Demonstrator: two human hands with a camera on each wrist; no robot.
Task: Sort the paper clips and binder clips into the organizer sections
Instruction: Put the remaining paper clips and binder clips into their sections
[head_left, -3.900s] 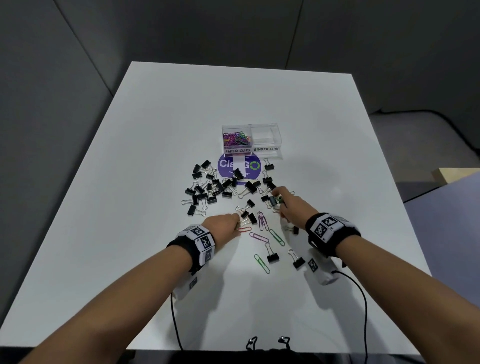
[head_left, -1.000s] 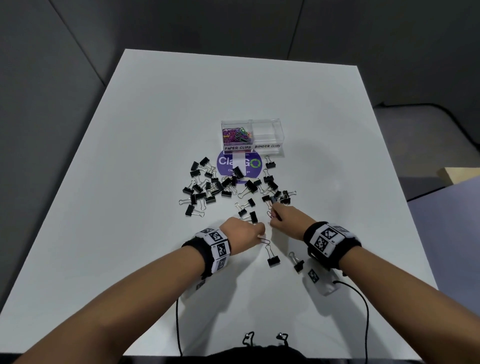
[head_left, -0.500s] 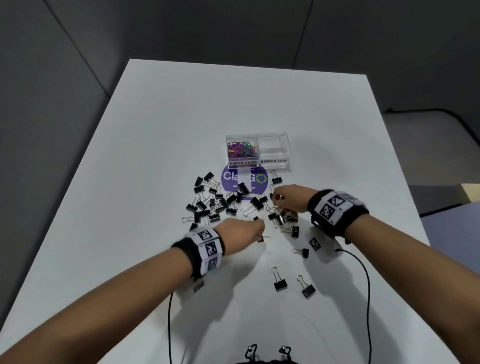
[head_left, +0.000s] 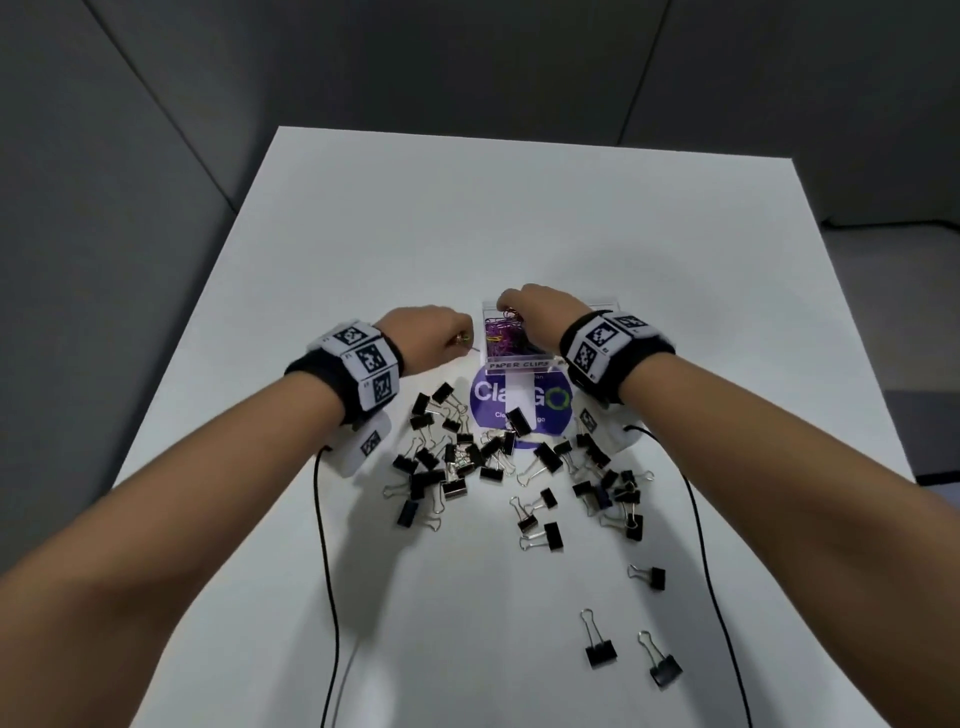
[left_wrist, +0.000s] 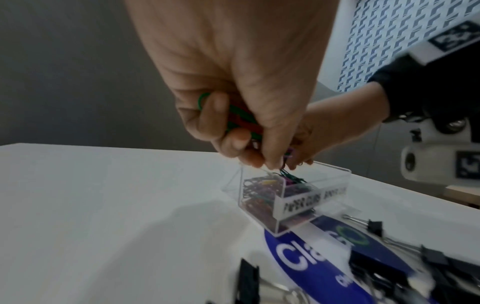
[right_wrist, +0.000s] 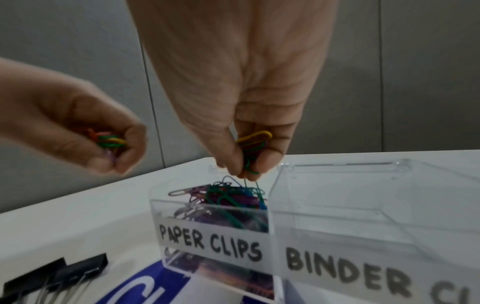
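A clear two-section organizer (head_left: 517, 365) stands at mid-table. Its left section, labelled PAPER CLIPS (right_wrist: 210, 239), holds a heap of coloured paper clips (right_wrist: 233, 197). The BINDER CLIPS section (right_wrist: 363, 207) looks empty. My right hand (head_left: 511, 306) hovers over the left section and pinches a bunch of yellow and green paper clips (right_wrist: 253, 139), some hanging into the heap. My left hand (head_left: 460, 338) is just left of the organizer, fingers curled round green and red paper clips (left_wrist: 240, 119). Several black binder clips (head_left: 457, 462) lie scattered in front.
A round purple sticker (head_left: 488, 400) lies on the white table (head_left: 363, 234) in front of the organizer. Three more binder clips (head_left: 600, 649) lie nearer me on the right. Black cables (head_left: 324, 545) trail from both wrists across the table. Grey walls surround it.
Both hands have left the pile and moved forward to the organizer, each carrying paper clips. The right hand is now over the paper clip section, the left beside it.
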